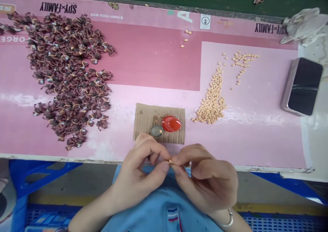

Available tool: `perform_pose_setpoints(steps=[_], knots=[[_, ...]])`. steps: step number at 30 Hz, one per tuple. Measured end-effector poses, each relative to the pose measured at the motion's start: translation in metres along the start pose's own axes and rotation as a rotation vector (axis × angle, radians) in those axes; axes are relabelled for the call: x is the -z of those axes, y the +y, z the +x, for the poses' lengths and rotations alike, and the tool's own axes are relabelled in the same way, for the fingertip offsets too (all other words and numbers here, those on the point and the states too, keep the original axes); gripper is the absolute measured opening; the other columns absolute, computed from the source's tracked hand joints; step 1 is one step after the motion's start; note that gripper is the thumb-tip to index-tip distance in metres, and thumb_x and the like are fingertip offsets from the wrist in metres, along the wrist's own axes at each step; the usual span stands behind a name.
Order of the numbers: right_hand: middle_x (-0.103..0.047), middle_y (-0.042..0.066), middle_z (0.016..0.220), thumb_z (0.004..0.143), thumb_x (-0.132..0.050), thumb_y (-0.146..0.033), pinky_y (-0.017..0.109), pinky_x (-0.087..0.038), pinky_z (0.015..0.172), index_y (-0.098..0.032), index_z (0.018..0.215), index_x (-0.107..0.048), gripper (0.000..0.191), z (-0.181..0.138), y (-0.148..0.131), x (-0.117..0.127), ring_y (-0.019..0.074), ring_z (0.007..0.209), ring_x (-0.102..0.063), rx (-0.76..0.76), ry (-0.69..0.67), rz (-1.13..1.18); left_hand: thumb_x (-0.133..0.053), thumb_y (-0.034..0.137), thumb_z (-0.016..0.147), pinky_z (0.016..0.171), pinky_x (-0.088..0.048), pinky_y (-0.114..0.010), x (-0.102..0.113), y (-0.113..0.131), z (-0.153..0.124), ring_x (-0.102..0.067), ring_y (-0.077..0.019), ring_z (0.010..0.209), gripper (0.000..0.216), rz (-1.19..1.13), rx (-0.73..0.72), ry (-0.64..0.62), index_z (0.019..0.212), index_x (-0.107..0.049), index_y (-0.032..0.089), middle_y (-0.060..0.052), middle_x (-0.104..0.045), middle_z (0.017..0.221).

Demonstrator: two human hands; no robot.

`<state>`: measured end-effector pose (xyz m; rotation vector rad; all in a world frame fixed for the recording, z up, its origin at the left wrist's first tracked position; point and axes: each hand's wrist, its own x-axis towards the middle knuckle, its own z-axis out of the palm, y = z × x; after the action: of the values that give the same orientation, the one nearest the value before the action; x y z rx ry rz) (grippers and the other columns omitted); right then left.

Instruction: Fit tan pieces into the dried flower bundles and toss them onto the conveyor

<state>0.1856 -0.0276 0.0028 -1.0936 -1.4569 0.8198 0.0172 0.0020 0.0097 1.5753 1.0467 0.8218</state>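
Note:
My left hand (pixel 143 172) and my right hand (pixel 207 180) meet fingertip to fingertip at the table's near edge, both pinched on one small tan piece (pixel 170 161). Just beyond them lies a brown cardboard square (pixel 146 117) bearing a red cap (pixel 171 123) and a small round metal lid (pixel 156 131). A heap of tan pieces (pixel 212 102) lies to the right of the cardboard. A large pile of dark brown figures (pixel 69 71) covers the left of the pink sheet (pixel 153 61).
A dark phone in a silver case (pixel 302 86) lies at the far right, with crumpled grey cloth (pixel 307 25) behind it. A few stray tan pieces (pixel 186 37) sit near the back. Blue crates (pixel 38 191) stand below the table edge.

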Motion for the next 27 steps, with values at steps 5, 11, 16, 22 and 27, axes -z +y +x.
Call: perform_pose_setpoints(steps=[5,11,16,22,27], knots=[[-0.078,0.001,0.086,0.083,-0.068,0.002,0.027,-0.063,0.064,-0.027,0.099,-0.056,0.036,0.006,0.001,-0.002,0.0143,0.07,-0.073,0.004,0.03,-0.052,-0.059,0.011,0.097,0.064,-0.045,-0.025,-0.004,-0.003,-0.002,-0.052,-0.0158,0.073,0.013,0.087,-0.09,0.107,0.089,-0.06,0.021,0.001,-0.05,0.07],[-0.076,0.0,0.079,0.088,-0.064,-0.001,0.024,-0.062,0.063,-0.026,0.088,-0.05,0.029,0.018,-0.003,0.002,0.0128,0.069,-0.073,0.056,-0.098,-0.267,-0.058,0.004,0.094,0.064,-0.041,-0.026,-0.003,-0.004,0.001,-0.05,-0.0154,0.073,0.019,0.285,-0.162,0.117,0.092,-0.057,0.022,0.003,-0.054,0.071],[-0.076,-0.002,0.082,0.088,-0.066,-0.002,0.026,-0.06,0.06,-0.027,0.083,-0.044,0.034,0.017,0.0,0.009,0.0132,0.069,-0.073,-0.02,-0.06,-0.219,-0.055,0.004,0.096,0.072,-0.043,-0.027,0.002,-0.004,-0.003,-0.053,-0.0161,0.078,0.021,0.302,-0.161,0.096,0.102,-0.058,0.024,0.003,-0.058,0.078],[-0.075,0.0,0.086,0.088,-0.071,-0.003,0.036,-0.062,0.072,-0.029,0.086,-0.05,0.033,0.013,0.022,0.01,0.0177,0.078,-0.073,-0.074,0.195,-0.294,-0.046,0.001,0.101,0.091,-0.05,-0.03,0.02,-0.006,-0.017,-0.059,-0.0185,0.1,0.034,0.37,-0.066,0.112,0.12,-0.062,0.024,-0.004,-0.064,0.103],[-0.075,-0.001,0.086,0.087,-0.073,-0.003,0.034,-0.063,0.073,-0.027,0.086,-0.051,0.032,0.015,0.034,0.007,0.0166,0.079,-0.074,0.005,0.225,-0.366,-0.056,-0.005,0.097,0.093,-0.056,-0.024,0.022,-0.015,-0.019,-0.065,-0.0156,0.106,0.042,0.203,-0.055,0.239,0.125,-0.067,0.025,-0.002,-0.069,0.111]])
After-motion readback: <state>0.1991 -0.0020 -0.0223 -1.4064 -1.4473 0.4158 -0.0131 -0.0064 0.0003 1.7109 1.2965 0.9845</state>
